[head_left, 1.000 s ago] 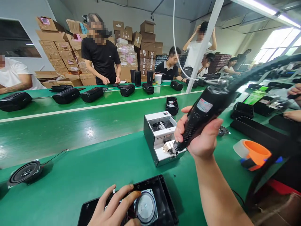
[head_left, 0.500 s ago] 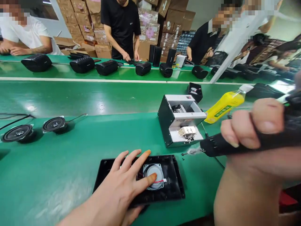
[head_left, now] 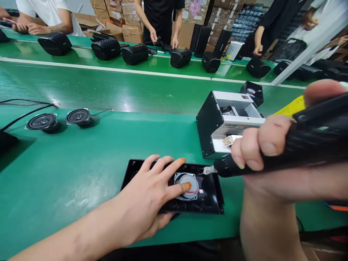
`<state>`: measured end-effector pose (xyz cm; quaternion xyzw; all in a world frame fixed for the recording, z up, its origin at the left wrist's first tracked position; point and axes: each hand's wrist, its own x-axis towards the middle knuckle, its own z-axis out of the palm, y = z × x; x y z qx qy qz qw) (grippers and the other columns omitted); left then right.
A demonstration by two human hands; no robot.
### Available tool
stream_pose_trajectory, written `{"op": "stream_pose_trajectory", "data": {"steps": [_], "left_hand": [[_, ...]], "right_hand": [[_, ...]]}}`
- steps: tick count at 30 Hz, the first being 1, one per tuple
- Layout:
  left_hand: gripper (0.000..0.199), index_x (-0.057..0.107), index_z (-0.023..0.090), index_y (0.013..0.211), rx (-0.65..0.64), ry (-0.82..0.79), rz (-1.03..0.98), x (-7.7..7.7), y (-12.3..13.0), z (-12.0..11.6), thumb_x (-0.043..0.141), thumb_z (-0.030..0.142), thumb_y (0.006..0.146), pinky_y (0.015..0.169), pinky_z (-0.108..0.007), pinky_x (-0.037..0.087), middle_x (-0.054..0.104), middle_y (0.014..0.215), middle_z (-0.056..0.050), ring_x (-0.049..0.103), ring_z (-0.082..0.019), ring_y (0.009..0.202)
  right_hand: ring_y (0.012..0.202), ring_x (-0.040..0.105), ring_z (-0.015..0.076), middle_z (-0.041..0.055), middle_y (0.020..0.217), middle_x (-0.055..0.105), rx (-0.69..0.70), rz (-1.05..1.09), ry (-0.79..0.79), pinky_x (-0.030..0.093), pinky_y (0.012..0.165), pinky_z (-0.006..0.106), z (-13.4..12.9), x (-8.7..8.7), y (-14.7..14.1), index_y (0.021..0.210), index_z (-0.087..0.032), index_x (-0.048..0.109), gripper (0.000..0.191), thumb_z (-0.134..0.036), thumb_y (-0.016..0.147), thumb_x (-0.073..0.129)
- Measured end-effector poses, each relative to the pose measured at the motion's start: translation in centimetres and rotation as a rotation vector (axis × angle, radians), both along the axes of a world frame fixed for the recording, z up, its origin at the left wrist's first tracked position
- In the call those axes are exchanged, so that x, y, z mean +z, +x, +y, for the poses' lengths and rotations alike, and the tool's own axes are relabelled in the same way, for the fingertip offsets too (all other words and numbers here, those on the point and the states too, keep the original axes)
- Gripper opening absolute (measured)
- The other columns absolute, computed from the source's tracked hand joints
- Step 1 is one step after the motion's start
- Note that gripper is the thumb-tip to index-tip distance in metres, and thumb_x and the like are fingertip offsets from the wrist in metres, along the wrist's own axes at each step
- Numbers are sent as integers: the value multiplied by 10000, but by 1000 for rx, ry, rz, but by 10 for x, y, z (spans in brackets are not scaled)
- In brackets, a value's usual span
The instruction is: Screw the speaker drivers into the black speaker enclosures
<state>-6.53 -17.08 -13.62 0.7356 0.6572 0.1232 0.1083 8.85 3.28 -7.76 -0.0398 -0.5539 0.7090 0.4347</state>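
A black rectangular housing [head_left: 212,197] lies on the green table with a round speaker [head_left: 187,183] fixed inside it; a red wire runs across the speaker. My left hand [head_left: 152,192] rests over the housing, fingers spread, thumb on the speaker. Another hand part shows under the housing's near edge, apparently my left hand's lower side. My right hand [head_left: 261,145] is wrapped round a black electric screwdriver [head_left: 320,134]. The screwdriver's tip is over the right part of the housing, near its far edge. Whether a screw is on the bit cannot be made out.
A grey and black screw feeder machine [head_left: 209,127] stands behind the housing. Two loose speakers [head_left: 43,122] lie at the left, beside black cables. A yellow bottle [head_left: 292,107] is partly hidden by my right hand. Black speaker units [head_left: 106,48] line the far belt, where people work.
The screwdriver in my right hand has moved left, from beside the housing to over it. My left hand stays on the housing. The whole view has shifted.
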Motion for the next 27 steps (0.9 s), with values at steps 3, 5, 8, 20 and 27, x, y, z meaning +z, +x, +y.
{"op": "stream_pose_trajectory", "data": {"steps": [3, 5, 8, 20, 27], "left_hand": [[626, 624, 353, 1453, 1, 20, 0, 1, -1, 2, 821, 374, 859, 1151, -682, 360, 400, 1712, -139, 452, -437, 1471], [641, 640, 350, 1440, 1, 30, 4, 1, -1, 3, 838, 349, 830, 1131, -680, 374, 411, 1707, -143, 473, -444, 1450], [678, 649, 349, 1431, 3, 49, 12, 0, -1, 3, 850, 307, 785, 1113, -676, 382, 422, 1703, -140, 484, -440, 1436], [653, 639, 407, 1440, 22, 61, 29, -6, -3, 4, 791, 288, 816, 1106, -632, 403, 415, 1711, -82, 461, -421, 1446], [605, 671, 409, 1394, 41, 63, 10, -5, -1, 3, 770, 276, 812, 1086, -639, 417, 448, 1691, -92, 502, -423, 1417]], "right_hand": [[457, 505, 162, -25, 652, 606, 9, 43, 9, 435, 367, 272, -7, -6, -11, 1150, -288, 770, 391, -570, 890, 843], [434, 486, 154, -29, 612, 582, -35, 44, -49, 418, 360, 259, -12, -8, -18, 1113, -259, 754, 449, -651, 900, 797], [417, 483, 146, -28, 586, 558, -72, 16, -89, 414, 378, 247, -15, -9, -24, 1120, -233, 725, 508, -710, 947, 710], [443, 523, 158, -32, 590, 485, -3, -47, -153, 383, 364, 236, -3, -25, -30, 1147, -217, 705, 754, -913, 886, 575], [353, 419, 119, -62, 588, 515, -82, 125, -17, 329, 291, 225, -10, -34, -39, 1191, -226, 659, 700, -870, 934, 558]]}}
